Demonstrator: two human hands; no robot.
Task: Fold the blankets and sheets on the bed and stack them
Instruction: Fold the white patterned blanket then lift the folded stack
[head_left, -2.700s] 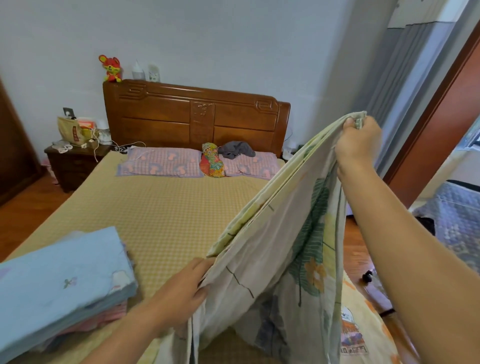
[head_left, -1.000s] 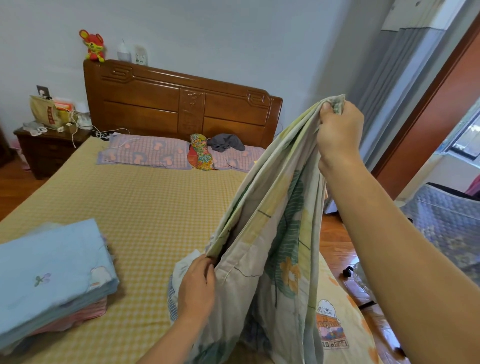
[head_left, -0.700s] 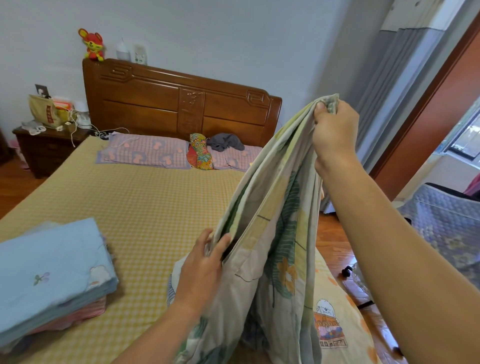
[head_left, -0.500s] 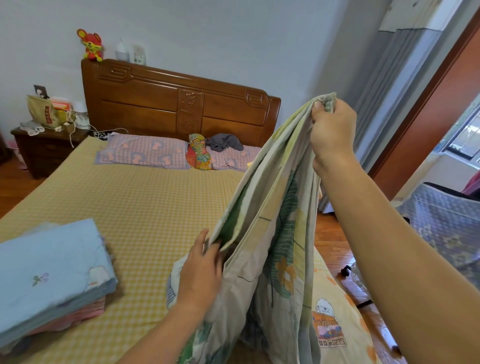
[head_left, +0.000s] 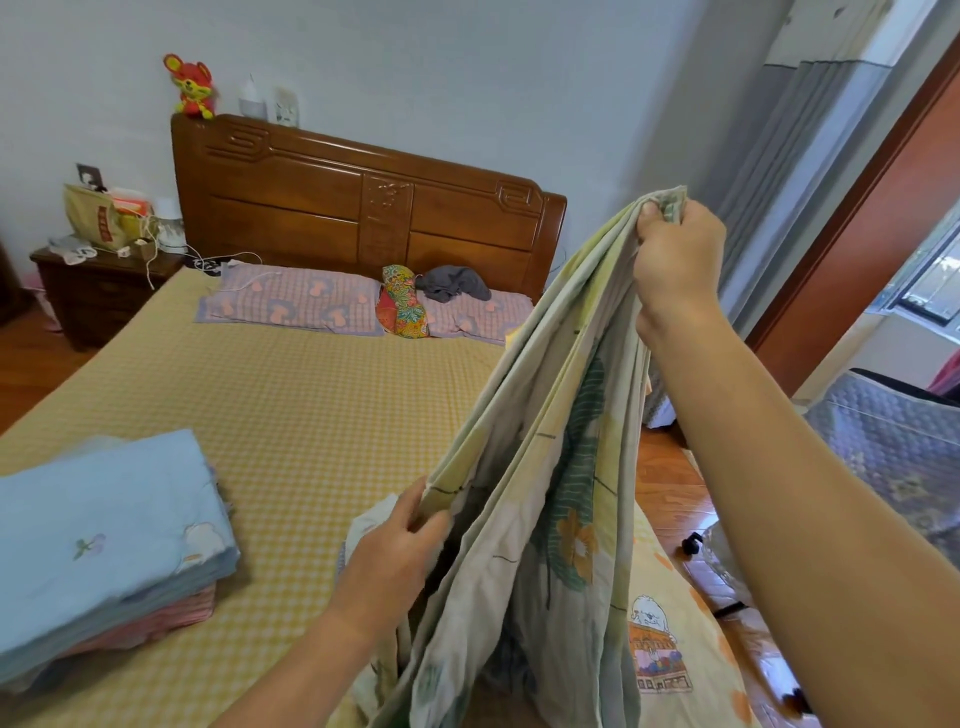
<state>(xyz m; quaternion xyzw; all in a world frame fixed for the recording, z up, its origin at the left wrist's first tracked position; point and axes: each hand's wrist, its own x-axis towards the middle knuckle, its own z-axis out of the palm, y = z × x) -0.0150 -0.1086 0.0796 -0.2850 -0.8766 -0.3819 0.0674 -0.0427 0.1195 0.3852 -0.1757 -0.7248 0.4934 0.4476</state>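
Yellow-checked bed (head_left: 291, 415) is carrying a folded pale-blue blanket stack (head_left: 104, 540) near left, freeing the middle. Floral cotton sheet (head_left: 561, 499) is hanging near right, probably for aligning edges. Right hand (head_left: 675, 260) is gripping its bunched top corner high; left hand (head_left: 395, 551) is pinching a lower edge.

The left hand (head_left: 400, 545) has slid up the folded edge of the pale floral cotton sheet (head_left: 561, 467) since 2.7 seconds ago. Its thumb and fingers now pinch the layers together, no longer spread against them.
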